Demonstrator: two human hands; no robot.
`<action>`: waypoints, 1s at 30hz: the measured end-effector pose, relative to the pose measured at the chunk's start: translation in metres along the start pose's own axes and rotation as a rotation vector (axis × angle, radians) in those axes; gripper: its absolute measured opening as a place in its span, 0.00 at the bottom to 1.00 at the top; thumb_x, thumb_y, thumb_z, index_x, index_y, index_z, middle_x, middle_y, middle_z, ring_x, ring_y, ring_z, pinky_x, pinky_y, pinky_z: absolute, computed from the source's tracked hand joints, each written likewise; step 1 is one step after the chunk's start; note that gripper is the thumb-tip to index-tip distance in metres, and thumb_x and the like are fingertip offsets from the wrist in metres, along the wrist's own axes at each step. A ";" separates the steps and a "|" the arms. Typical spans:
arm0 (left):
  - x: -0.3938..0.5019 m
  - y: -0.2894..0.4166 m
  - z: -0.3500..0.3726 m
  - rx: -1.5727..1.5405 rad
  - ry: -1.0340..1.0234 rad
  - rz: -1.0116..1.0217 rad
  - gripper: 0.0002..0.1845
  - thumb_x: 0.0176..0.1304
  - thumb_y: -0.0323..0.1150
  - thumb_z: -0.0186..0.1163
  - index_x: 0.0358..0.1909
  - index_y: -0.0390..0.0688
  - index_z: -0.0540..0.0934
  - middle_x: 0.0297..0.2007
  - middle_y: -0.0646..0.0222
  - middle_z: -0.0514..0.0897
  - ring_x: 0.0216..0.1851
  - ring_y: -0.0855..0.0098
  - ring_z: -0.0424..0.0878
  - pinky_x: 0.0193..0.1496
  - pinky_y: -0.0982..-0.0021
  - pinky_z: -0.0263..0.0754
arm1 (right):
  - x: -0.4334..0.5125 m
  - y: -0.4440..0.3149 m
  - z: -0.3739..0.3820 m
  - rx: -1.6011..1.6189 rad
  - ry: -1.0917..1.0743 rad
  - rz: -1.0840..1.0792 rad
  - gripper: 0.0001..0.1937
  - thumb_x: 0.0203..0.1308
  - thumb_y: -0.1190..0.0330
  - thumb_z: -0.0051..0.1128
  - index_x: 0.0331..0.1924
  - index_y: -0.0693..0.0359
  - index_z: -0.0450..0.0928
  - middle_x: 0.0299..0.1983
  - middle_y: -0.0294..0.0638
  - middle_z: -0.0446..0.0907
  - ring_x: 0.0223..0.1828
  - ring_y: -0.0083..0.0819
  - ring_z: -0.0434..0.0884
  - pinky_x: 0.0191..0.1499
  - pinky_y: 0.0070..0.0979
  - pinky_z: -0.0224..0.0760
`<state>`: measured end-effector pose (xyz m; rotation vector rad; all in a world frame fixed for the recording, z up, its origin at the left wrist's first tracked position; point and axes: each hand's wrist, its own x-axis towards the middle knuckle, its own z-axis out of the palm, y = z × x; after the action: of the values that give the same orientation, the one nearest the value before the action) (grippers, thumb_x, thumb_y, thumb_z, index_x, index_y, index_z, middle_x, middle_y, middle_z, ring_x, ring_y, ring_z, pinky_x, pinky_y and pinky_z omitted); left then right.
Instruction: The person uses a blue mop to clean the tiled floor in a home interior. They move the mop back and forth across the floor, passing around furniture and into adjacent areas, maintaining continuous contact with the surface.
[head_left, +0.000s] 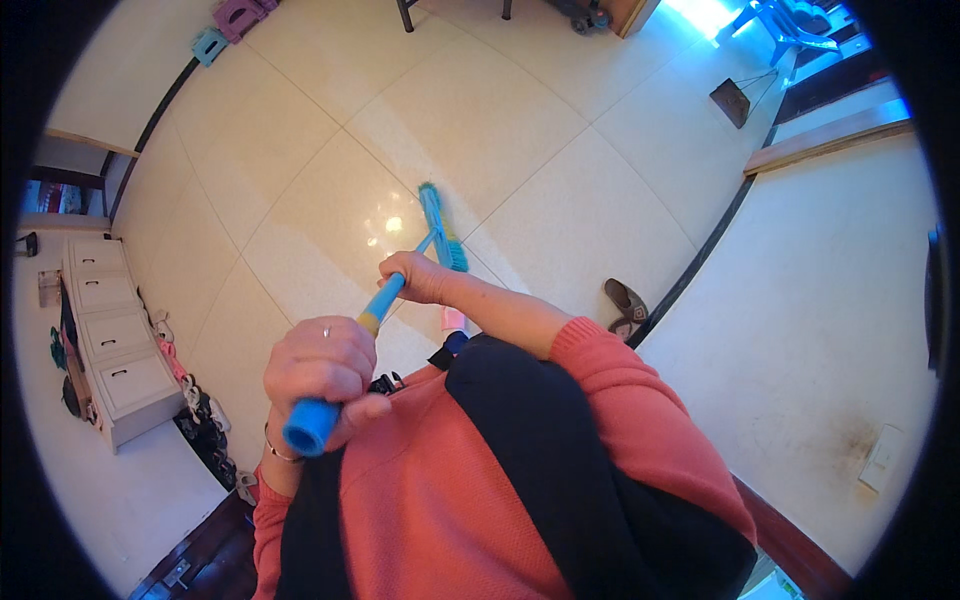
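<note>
My left hand (321, 366) is wrapped around the upper end of a blue broom handle (385, 298), whose hollow tip sticks out below the fist. A ring and a bracelet are on this hand and wrist. Farther down the handle, beyond a yellow band, my right hand (414, 277) grips the blue pole. The blue broom head (437, 217) with teal bristles rests on the tiled floor (465, 142) in front of me. A pink slipper or shoe tip (452, 319) shows partly beneath my right forearm.
Brown slippers (625, 300) lie by the right wall. A white drawer cabinet (120, 337) and a row of shoes (196, 397) line the left. A dustpan (731, 103), blue plastic chair (784, 30) and small step stools (236, 16) stand farther off.
</note>
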<state>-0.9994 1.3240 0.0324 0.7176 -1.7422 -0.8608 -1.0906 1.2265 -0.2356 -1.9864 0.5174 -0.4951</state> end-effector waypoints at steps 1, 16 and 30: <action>0.004 0.004 0.000 0.003 -0.051 0.037 0.13 0.53 0.29 0.67 0.20 0.43 0.70 0.16 0.69 0.74 0.17 0.69 0.73 0.24 0.68 0.70 | -0.002 -0.007 -0.004 0.009 0.056 -0.054 0.13 0.55 0.65 0.61 0.20 0.60 0.70 0.22 0.50 0.74 0.30 0.52 0.76 0.32 0.43 0.68; -0.030 -0.039 0.008 -0.320 0.071 -0.313 0.12 0.54 0.19 0.64 0.20 0.40 0.71 0.21 0.64 0.77 0.26 0.66 0.78 0.39 0.63 0.75 | -0.118 0.039 -0.027 -0.209 0.070 0.282 0.07 0.47 0.68 0.63 0.24 0.58 0.75 0.25 0.49 0.78 0.33 0.54 0.80 0.34 0.46 0.72; 0.026 -0.008 -0.017 -0.147 -0.282 0.228 0.16 0.50 0.26 0.71 0.18 0.43 0.70 0.15 0.68 0.75 0.17 0.67 0.76 0.22 0.68 0.72 | -0.020 -0.011 -0.039 -0.147 0.300 -0.051 0.14 0.58 0.66 0.62 0.21 0.60 0.71 0.23 0.49 0.74 0.30 0.52 0.75 0.32 0.41 0.67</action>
<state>-0.9911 1.2948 0.0434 0.3033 -1.9409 -0.9535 -1.1265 1.2139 -0.2108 -2.0802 0.7067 -0.8149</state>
